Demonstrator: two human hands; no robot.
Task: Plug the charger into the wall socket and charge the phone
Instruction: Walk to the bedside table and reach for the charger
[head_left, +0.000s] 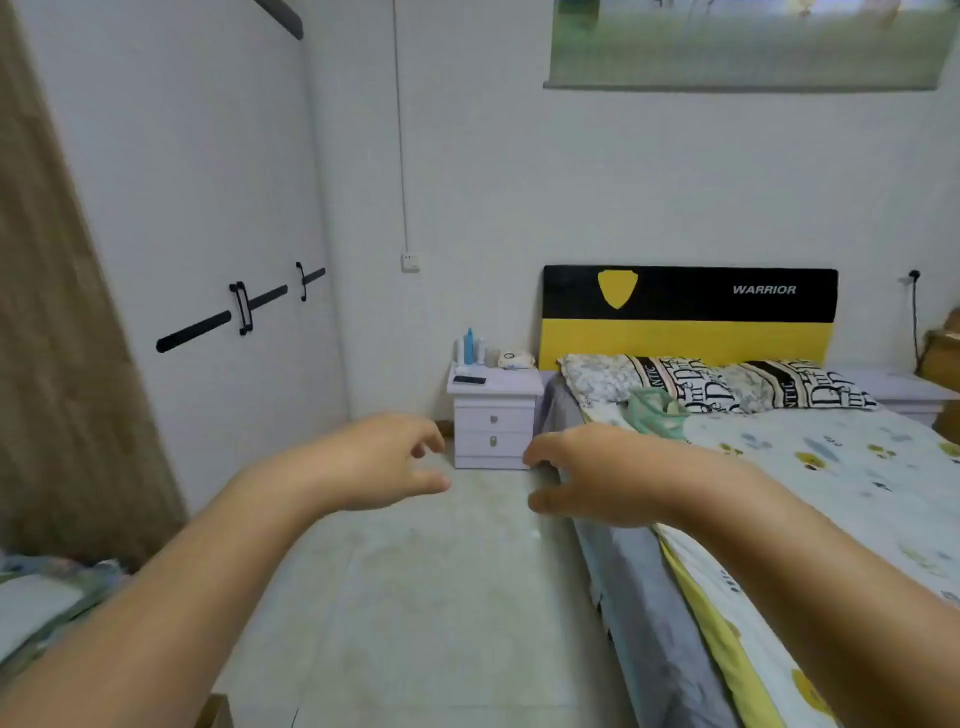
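Note:
A white wall socket (411, 262) sits on the far wall, above and left of a white nightstand (494, 431). A dark phone (469, 380) lies flat on the nightstand's top, near its left front corner. A white item behind the phone may be the charger; I cannot tell. My left hand (387, 462) and my right hand (582, 475) are stretched out in front of me at mid-height, well short of the nightstand. Both hands are empty with loosely curled, parted fingers.
A bed (810, 499) with a yellow-and-black headboard (685, 317) and pillows fills the right side. A white wardrobe (197, 249) lines the left wall. Bottles (470, 347) stand at the back of the nightstand. Pale floor (426, 597) runs between wardrobe and bed.

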